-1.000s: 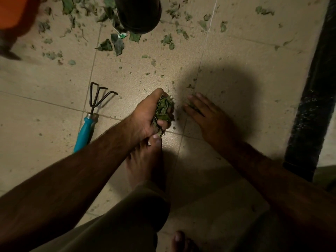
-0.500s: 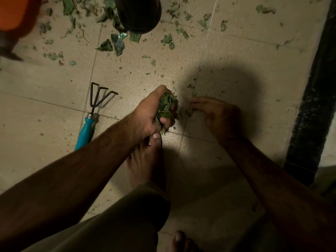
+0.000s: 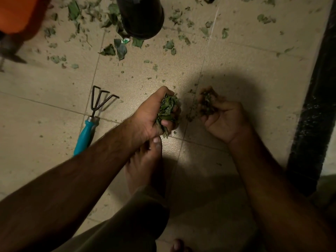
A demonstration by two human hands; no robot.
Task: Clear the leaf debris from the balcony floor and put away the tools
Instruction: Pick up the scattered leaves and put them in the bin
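Note:
My left hand point(image 3: 151, 115) grips a clump of green leaves point(image 3: 167, 108) just above the tiled floor, over my bare foot. To its right, my right hand point(image 3: 223, 119) is turned palm up and curls round a smaller bunch of leaf bits point(image 3: 207, 102), in shadow. A small hand rake point(image 3: 91, 122) with a teal handle and three dark prongs lies on the tiles to the left of my left hand. Loose leaf debris point(image 3: 116, 50) is scattered over the floor at the top of the view.
A black round pot point(image 3: 141, 17) stands at the top centre among the leaves. An orange object point(image 3: 16, 13) fills the top left corner. A dark strip point(image 3: 316, 106) runs down the right side. My bare foot point(image 3: 145, 166) is under my left wrist.
My right hand, flat on the tiles a second ago, has closed on leaf bits, lifted and turned palm up. My left hand keeps its clump and has barely moved.

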